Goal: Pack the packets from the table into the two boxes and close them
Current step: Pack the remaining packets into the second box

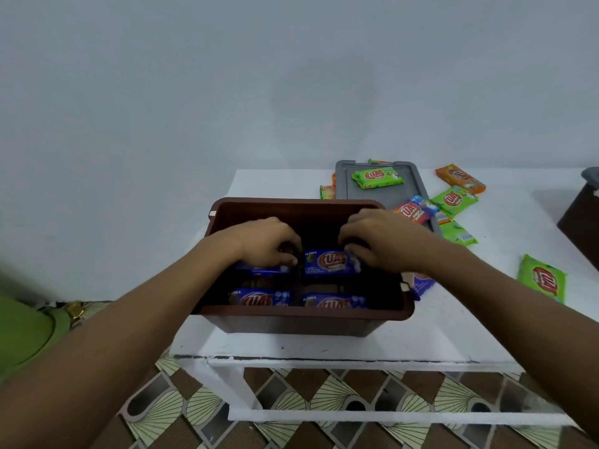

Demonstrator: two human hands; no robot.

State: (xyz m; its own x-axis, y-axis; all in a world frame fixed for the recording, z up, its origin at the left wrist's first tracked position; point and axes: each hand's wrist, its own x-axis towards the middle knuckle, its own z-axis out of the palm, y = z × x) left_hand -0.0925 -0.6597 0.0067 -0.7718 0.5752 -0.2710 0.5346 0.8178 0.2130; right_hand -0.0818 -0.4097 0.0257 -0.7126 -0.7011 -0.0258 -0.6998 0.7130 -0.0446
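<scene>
Left hand [269,243] gripping glossy blue packet [263,271], right hand [381,241] seemingly pinching second packet [329,263], rectangular brown plastic box [301,315].

Table [453,335], white. Laid directly on it:
- brown box [301,322], open, enclosing the grip of left hand [269,241] and right hand [379,241] on boxed packets [330,262];
- grey lid [343,189], behind and right of the grip;
- blue packet [421,285], just right, against the box;
- green packets [543,278] and orange packet [460,179], scattered farther right;
- second box [580,218], far right, cut off by the frame edge.

"KUAT" reads on the blue packets [330,262] in the box [291,319], the green packets [377,178] and the orange packet [459,178].
</scene>
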